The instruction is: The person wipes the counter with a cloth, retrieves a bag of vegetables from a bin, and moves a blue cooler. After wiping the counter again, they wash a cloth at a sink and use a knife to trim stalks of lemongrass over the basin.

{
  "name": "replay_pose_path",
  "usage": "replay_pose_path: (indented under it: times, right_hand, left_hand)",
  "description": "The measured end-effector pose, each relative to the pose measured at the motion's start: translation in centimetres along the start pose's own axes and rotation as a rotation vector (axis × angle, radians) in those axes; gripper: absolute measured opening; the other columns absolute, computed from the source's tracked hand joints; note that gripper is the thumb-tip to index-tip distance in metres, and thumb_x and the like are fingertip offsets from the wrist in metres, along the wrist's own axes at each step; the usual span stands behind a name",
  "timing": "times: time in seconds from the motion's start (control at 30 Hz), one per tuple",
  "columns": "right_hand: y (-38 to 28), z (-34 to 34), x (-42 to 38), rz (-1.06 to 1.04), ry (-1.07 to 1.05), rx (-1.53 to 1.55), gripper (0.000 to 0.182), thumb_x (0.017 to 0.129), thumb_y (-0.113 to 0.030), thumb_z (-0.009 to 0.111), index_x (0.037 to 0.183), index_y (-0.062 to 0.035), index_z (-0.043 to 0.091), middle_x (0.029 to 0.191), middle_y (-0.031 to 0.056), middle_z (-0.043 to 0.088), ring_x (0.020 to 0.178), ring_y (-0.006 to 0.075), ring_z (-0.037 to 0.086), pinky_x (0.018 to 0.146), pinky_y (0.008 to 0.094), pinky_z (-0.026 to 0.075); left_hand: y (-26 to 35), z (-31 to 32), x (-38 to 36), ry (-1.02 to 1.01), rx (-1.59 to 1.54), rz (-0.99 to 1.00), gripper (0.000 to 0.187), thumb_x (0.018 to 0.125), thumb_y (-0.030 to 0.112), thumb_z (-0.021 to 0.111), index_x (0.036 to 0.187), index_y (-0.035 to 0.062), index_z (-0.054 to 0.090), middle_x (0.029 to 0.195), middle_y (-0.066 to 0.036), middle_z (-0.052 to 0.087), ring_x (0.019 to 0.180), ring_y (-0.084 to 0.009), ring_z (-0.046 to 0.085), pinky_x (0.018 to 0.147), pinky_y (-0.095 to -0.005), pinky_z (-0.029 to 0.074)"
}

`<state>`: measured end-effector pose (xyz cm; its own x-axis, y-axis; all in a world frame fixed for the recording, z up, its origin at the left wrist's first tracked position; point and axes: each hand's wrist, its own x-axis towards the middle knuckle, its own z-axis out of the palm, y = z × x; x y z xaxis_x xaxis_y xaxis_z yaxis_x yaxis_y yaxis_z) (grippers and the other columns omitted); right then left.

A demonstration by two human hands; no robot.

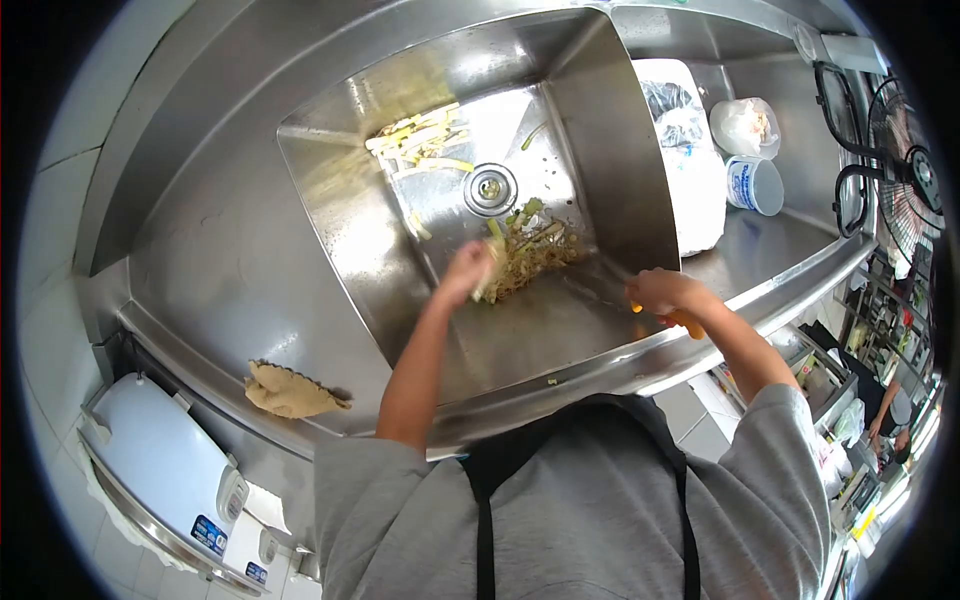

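Note:
In the sink basin (620, 120), my left hand (467, 272) is closed around a pale green stalk (491, 262), blurred by motion. It is just above a heap of roots and leafy trimmings (545, 250). Over the basin's right front edge, my right hand (665, 292) grips an orange-handled knife (684, 322); its blade is thin and hard to make out against the steel. Several pale yellow-green stalks (425, 138) lie together at the basin's far left, beyond the drain (490, 189).
A brown cloth (292, 390) lies on the steel counter at left. To the right stand a white container (692, 200), a clear tub (745, 128) and a white-and-blue bucket (755, 186). A fan (915, 165) is at far right. Another person (880, 410) is in the background.

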<state>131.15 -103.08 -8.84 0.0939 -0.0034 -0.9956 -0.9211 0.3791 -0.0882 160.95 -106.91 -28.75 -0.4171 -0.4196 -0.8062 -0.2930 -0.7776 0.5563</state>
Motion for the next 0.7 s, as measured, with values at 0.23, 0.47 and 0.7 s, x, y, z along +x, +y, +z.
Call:
replay_pose_path:
  times: [0.23, 0.47, 0.7]
  right_hand:
    - [0.8, 1.4, -2.7, -0.065, 0.213, 0.17, 0.028, 0.09, -0.022, 0.034, 0.09, -0.0013, 0.053, 0.055, 0.0127, 0.055, 0.043, 0.0217, 0.058, 0.037, 0.0345, 0.044]
    - [0.6, 2.0, -4.3, 0.059, 0.267, 0.432, 0.027, 0.091, -0.023, 0.034, 0.092, -0.0011, 0.05, 0.053, 0.0123, 0.052, 0.035, 0.0216, 0.051, 0.035, 0.0335, 0.04]
    - [0.8, 1.9, -5.0, 0.044, 0.282, 0.507, 0.027, 0.092, -0.024, 0.036, 0.099, -0.0015, 0.049, 0.047, 0.0121, 0.049, 0.032, 0.023, 0.049, 0.034, 0.0342, 0.039]
  left_hand:
    - [10.5, -7.9, 5.6, 0.273, -0.91, 0.451, 0.036, 0.087, 0.033, 0.049, 0.106, 0.0023, 0.046, 0.099, -0.012, 0.055, 0.089, -0.0203, 0.057, 0.074, -0.0283, 0.047]
    - [0.8, -4.1, 11.1, 0.387, -0.247, 0.162, 0.018, 0.079, 0.019, 0.055, 0.082, 0.0021, 0.061, 0.074, -0.01, 0.063, 0.067, -0.0203, 0.06, 0.062, -0.0332, 0.048]
    - [-5.2, 1.6, 10.8, 0.048, 1.574, 0.563, 0.029, 0.082, 0.011, 0.047, 0.109, 0.0142, 0.056, 0.11, -0.004, 0.055, 0.119, -0.0216, 0.039, 0.095, -0.0398, 0.032]
